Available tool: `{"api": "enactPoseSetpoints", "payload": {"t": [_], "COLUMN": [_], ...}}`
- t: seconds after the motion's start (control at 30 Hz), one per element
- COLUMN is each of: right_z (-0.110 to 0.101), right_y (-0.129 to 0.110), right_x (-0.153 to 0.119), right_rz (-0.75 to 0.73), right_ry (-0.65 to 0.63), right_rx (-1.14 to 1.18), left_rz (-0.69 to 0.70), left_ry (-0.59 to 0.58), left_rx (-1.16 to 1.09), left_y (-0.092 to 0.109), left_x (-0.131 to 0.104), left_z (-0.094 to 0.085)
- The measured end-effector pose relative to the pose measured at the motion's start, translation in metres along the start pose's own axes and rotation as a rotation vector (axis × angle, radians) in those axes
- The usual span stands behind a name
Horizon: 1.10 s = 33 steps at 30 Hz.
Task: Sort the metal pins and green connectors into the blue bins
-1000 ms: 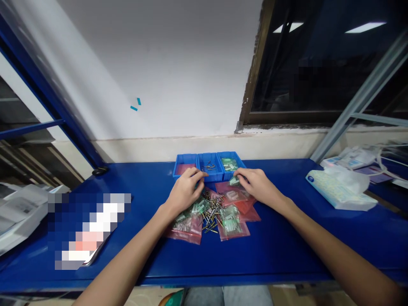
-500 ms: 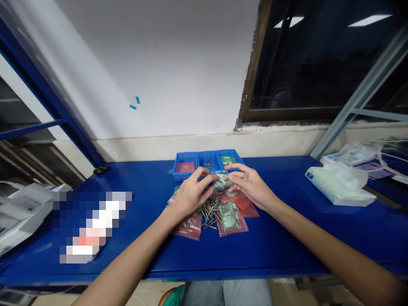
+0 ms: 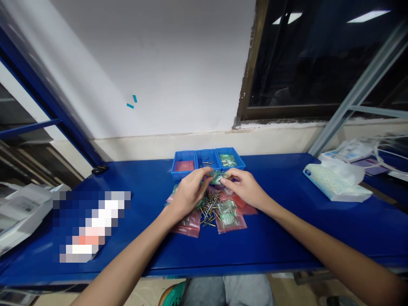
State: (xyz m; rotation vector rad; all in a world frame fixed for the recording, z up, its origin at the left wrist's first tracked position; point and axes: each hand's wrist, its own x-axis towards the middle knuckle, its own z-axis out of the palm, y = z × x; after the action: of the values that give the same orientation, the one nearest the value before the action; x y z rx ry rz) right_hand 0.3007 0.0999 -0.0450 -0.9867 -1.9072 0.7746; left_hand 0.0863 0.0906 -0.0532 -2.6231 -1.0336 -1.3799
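Between both hands is a small clear-green plastic bag (image 3: pixel 218 177), held up over the pile on the blue table. My left hand (image 3: pixel 191 187) pinches its left side with thumb and fingers. On the right side, my right hand (image 3: pixel 244 183) has its thumb and fingers closed on the bag. Below lie loose metal screw-like pieces (image 3: pixel 210 210), too small to name for certain. A pink zip bag with a greenish packet on it (image 3: pixel 229 216) lies to their right, and another pink bag (image 3: pixel 191 227) lies to their left, partly under my left forearm.
Behind the hands stand three joined blue bins: the left bin (image 3: pixel 184 166) holds pink bags, the middle bin (image 3: pixel 207 163) metal pieces, the right bin (image 3: pixel 230 160) greenish packets. A tissue box (image 3: pixel 334 182) sits at right. White boxes (image 3: pixel 25 208) and a blurred-out item (image 3: pixel 98 227) are at left.
My right hand has moved in toward the left hand, and its raised fingers have come down around the bag. The bag looks more bunched between the hands. The view has shifted slightly.
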Motion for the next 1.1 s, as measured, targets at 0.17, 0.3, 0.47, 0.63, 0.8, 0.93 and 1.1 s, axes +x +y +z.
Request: {"api": "enactPoseSetpoints", "payload": {"t": [0.17, 0.3, 0.47, 0.63, 0.8, 0.93, 1.1], "right_z": [-0.002, -0.004, -0.003, -0.003, -0.001, 0.004, -0.005], "right_y": [-0.007, -0.009, -0.007, -0.007, -0.006, -0.005, -0.003], "right_x": [0.0, 0.0, 0.0, 0.0, 0.001, 0.0, 0.001], "right_rz": [0.096, 0.018, 0.021, 0.144, 0.203, 0.178, 0.043], "right_ry": [-0.076, -0.096, -0.095, -0.044, -0.039, -0.016, 0.153], "right_rx": [0.276, 0.241, 0.305, 0.403, 0.482, 0.445, 0.257], "left_rz": [0.066, 0.047, 0.018, -0.027, -0.021, -0.009, 0.029], "left_ry": [-0.12, -0.15, -0.15, -0.06, -0.064, -0.054, -0.118], "left_rx": [-0.045, -0.039, -0.044, -0.028, -0.018, -0.001, 0.033], "left_y": [0.008, 0.008, 0.007, 0.005, 0.007, 0.01, 0.013], "left_x": [0.001, -0.003, -0.005, -0.002, 0.002, 0.002, 0.003], "left_z": [-0.002, 0.004, 0.007, 0.005, 0.003, 0.003, 0.0]}}
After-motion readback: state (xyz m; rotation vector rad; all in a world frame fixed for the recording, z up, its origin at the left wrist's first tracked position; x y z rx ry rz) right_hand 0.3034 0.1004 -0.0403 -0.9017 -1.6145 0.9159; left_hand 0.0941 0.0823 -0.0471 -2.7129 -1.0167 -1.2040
